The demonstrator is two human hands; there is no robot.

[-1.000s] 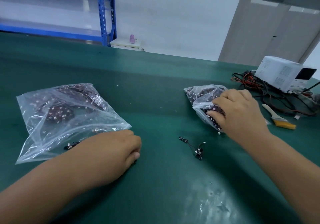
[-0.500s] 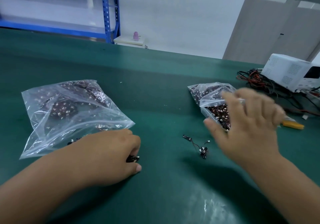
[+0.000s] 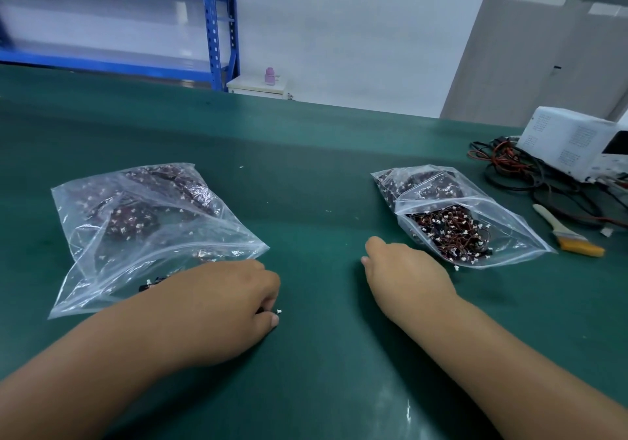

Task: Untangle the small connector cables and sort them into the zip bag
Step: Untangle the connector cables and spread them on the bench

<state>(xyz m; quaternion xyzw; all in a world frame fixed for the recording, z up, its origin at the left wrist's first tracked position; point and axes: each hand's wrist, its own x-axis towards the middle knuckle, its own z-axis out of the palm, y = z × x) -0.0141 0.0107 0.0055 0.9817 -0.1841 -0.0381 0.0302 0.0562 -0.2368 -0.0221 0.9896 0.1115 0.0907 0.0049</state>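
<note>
While left hand (image 3: 221,307) pinches connector cable (image 3: 278,311) for bagging, zip bag (image 3: 112,269) lies just beyond it; right hand (image 3: 407,280) grasp hidden, cannot tell.

A big clear plastic zip bag (image 3: 142,222) is laid left on the green table mat (image 3: 323,184), a small clear plastic zip bag (image 3: 475,225) right. A yellow-bristled brush (image 3: 567,234) is placed right of that, a white box-shaped machine (image 3: 571,140) behind.

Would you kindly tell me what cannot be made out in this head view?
- Head view: the right hand hides its own fingers; whether it holds anything is unclear.
- Head view: the left hand covers most of the connector cable it pinches.
- Head view: crinkled plastic blurs the contents of the left bag.
- Head view: the right edge cuts off the white box.
</note>
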